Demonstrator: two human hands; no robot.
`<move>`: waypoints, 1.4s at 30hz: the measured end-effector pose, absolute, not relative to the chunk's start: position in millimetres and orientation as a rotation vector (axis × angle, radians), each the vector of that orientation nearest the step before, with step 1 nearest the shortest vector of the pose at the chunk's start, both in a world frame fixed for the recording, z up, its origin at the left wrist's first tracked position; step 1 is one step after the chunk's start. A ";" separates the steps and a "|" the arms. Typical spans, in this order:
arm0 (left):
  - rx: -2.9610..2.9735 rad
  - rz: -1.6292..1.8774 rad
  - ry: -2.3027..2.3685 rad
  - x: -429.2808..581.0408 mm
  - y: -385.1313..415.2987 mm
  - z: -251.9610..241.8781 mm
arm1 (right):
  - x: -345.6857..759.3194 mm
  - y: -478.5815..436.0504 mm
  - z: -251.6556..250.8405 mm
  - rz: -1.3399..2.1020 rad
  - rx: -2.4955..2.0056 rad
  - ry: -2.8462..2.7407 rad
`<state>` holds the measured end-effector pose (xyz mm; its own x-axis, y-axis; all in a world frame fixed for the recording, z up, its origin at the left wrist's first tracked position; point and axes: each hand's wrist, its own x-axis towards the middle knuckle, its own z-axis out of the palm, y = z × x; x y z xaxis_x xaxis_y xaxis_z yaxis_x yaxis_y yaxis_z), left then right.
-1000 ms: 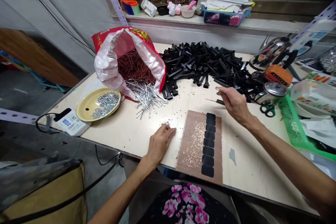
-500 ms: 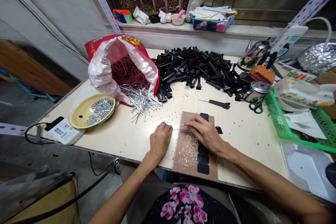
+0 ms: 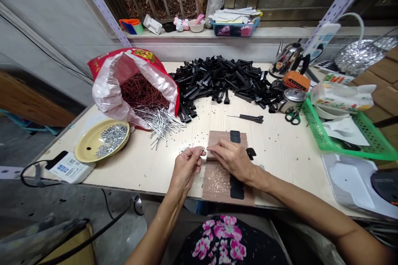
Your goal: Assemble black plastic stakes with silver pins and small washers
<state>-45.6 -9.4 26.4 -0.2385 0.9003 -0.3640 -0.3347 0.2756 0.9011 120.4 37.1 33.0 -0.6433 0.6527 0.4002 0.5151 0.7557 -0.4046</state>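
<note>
My left hand and my right hand meet fingertip to fingertip over the left edge of a brown board. My right fingers pinch a thin silvery pin that points left into the pinched fingertips of my left hand. Whatever else the left fingers hold is too small to make out. On the board lie pale crumbs and a column of black rounded pads, partly hidden by my right hand. Beside the board's right edge is a small black piece. Tiny metal bits lie scattered near my left hand.
Silvery nail-like pins spill from a red and white sack. Left stands a yellow dish of small metal parts. Behind are heaped black plastic pieces and one with a thin rod. Scissors and a green basket are right.
My left hand has turned palm-up and come to the pin's end. My right hand still pinches the pin. The camera view has shifted slightly.
</note>
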 end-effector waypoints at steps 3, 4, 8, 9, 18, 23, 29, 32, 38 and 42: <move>0.773 1.330 1.430 -43.0 -11.5 22.4 | 120.8 33.9 33.4 0.194 -0.926 -2.422; 0.812 1.334 1.451 -42.2 -12.1 21.2 | 120.8 32.9 33.1 0.174 -0.933 -2.416; 0.848 1.326 1.483 -38.7 -13.6 19.1 | 122.7 30.1 30.6 0.186 -0.959 -2.413; 0.850 1.323 1.485 -37.8 -13.7 19.4 | 123.8 29.5 30.0 0.195 -0.975 -2.415; 1.048 1.208 1.577 -36.3 -12.6 25.5 | 134.6 32.0 27.5 0.788 -0.989 -2.266; 1.026 1.082 1.507 -38.6 -9.8 25.6 | 140.9 39.1 25.8 0.972 -0.984 -2.211; 0.983 1.092 1.457 -34.0 -5.7 18.7 | 141.7 31.0 22.2 0.549 -1.090 -2.287; 0.924 1.117 1.444 -31.0 -4.1 14.7 | 139.2 26.1 17.5 0.140 -1.082 -2.376; 0.904 1.142 1.423 -31.4 -2.3 13.1 | 136.2 25.6 13.6 0.007 -1.094 -2.408; 0.891 1.107 1.382 -32.9 -1.5 15.5 | 135.5 27.3 15.3 0.130 -1.129 -2.388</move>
